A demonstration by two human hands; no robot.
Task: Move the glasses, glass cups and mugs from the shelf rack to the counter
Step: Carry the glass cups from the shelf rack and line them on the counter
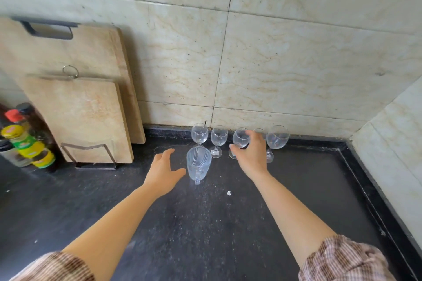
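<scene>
Grip of the right hand (251, 155) is narrow, fingers curled round the bowl of the tilted wine glass (239, 139) at the back of the dark desk (228, 223). A half-hidden glass (260, 132) shows behind that hand, and the rightmost glass (277, 138) stands just beside it. To the left stand the tagged glass (218, 137), a white tag (215, 153) at its foot with no legible writing, and the leftmost glass (199, 134), all near the tiled wall (296, 64). Grip of the left hand (163, 171) is wide, fingers spread, holding nothing, just beside the ribbed glass mug (198, 162). Far left, bottles (29, 143) carry yellow-green labels too blurred to read, beside two cutting boards (75, 109) in a wire rack (91, 155).
</scene>
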